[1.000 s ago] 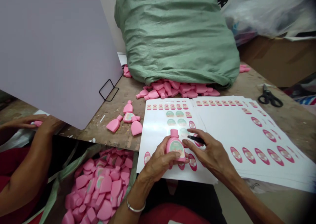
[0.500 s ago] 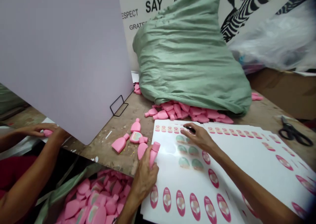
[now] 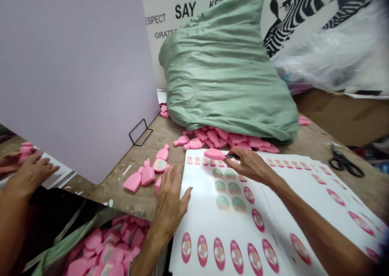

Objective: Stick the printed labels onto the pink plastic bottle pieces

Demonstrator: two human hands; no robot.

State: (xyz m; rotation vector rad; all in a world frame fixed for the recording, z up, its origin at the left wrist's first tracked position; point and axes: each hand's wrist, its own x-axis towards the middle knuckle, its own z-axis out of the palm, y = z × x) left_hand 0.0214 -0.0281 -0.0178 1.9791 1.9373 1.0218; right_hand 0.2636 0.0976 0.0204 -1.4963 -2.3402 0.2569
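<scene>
My left hand (image 3: 170, 201) is open, fingers extended over the table edge beside the sticker sheet (image 3: 197, 211). A pink bottle (image 3: 158, 184) shows partly from behind its fingers; whether they touch cannot be told. Several more pink bottles, one with a green label (image 3: 160, 165), lie just beyond. My right hand (image 3: 251, 165) pinches a slim black tool (image 3: 231, 156), its exact kind unclear. At the tool's tip is another pink bottle (image 3: 214, 154), on its side over the sheet's top row of stickers. Whether the fingers also grip its neck is hidden.
A green sack (image 3: 227, 85) stands behind a heap of pink bottles (image 3: 212, 137). Black scissors (image 3: 345, 162) lie at right. A grey panel (image 3: 75, 73) with a wire foot (image 3: 140, 132) rises at left, beside another person's hand (image 3: 30, 172). Below is an open sack of bottles (image 3: 103, 247).
My left hand has let go of the bottle it held, which now lies among those on the table. A pink bottle has appeared at my right hand's tool, near the heap.
</scene>
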